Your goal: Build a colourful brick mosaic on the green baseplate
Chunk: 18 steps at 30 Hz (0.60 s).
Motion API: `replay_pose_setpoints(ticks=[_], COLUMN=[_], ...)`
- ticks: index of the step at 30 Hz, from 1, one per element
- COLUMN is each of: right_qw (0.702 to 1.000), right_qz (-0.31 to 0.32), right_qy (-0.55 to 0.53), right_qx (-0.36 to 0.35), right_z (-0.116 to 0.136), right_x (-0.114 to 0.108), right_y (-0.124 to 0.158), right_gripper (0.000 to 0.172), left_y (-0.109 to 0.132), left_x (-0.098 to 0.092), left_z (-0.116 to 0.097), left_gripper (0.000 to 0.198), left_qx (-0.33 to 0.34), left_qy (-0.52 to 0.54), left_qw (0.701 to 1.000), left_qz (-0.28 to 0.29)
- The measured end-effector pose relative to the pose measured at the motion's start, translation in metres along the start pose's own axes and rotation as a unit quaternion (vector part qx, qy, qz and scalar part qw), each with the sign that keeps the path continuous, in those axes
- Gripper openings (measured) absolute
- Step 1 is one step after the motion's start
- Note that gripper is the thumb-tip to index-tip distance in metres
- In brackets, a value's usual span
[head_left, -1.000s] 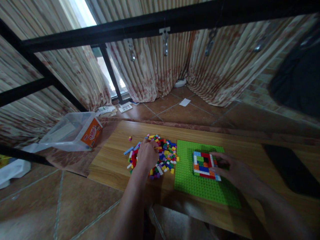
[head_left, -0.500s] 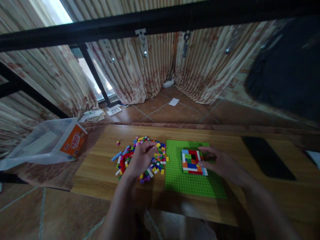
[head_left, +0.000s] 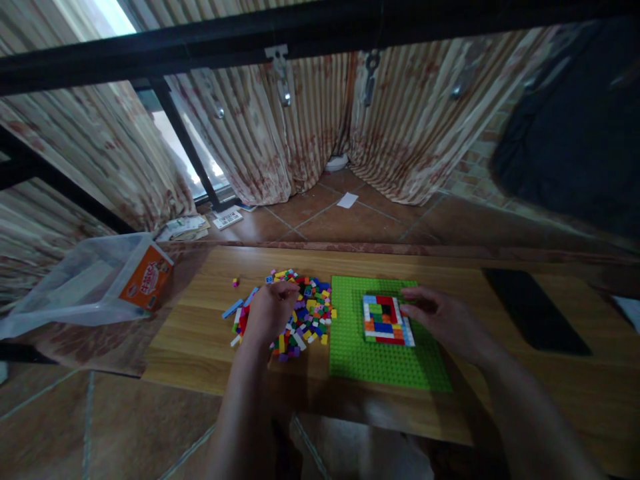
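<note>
My left hand [head_left: 270, 310] hovers over a loose pile of small coloured toy bricks [head_left: 313, 320], its fingers curled together at the pile's upper part. Whether a brick is between those fingertips is hidden. On a green studded baseplate [head_left: 385, 370] sits a low rectangular brick build [head_left: 384, 328] of red, white, blue, orange and green pieces, with a dark gap near its middle. Beside the build's right edge is my right hand [head_left: 440, 320], thumb and fingers apart, with nothing visible between them.
The wooden table [head_left: 185, 347] carries a dark flat slab [head_left: 535, 310] on the right. A clear plastic bin [head_left: 90, 280] with an orange label stands at the left. One small pink brick [head_left: 235, 283] lies apart from the pile. Curtains [head_left: 300, 133] hang behind a black rail.
My left hand has moved left across the brick pile, uncovering more bricks on the right. My right hand has drawn slightly away from the build.
</note>
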State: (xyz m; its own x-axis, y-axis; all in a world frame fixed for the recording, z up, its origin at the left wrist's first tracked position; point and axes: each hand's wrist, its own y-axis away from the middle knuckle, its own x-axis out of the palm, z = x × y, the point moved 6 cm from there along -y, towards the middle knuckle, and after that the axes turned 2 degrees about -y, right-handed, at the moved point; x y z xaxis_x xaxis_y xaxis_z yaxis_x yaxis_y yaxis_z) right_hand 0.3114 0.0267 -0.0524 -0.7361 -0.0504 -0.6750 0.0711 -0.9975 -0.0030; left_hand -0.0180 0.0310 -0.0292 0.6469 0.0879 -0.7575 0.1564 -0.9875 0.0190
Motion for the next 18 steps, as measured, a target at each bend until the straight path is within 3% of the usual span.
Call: replay_pose_setpoints(ticks=[7, 14, 18], right_qw=[1.000, 1.000, 0.999], right_qz=[0.022, 0.016, 0.032], right_qy=[0.000, -0.003, 0.019], right_qx=[0.010, 0.019, 0.015], right_z=[-0.003, 0.000, 0.002], right_x=[0.004, 0.003, 0.005], right_y=[-0.001, -0.001, -0.001], right_gripper=[0.032, 0.031, 0.033], left_y=[-0.005, 0.006, 0.010], left_x=[0.006, 0.005, 0.005], left_z=[0.008, 0.008, 0.003], left_gripper=[0.022, 0.028, 0.026], left_qx=[0.046, 0.110, 0.121], left_qy=[-0.070, -0.102, -0.129], left_qw=[0.995, 0.988, 0.983], left_qz=[-0.045, 0.026, 0.038])
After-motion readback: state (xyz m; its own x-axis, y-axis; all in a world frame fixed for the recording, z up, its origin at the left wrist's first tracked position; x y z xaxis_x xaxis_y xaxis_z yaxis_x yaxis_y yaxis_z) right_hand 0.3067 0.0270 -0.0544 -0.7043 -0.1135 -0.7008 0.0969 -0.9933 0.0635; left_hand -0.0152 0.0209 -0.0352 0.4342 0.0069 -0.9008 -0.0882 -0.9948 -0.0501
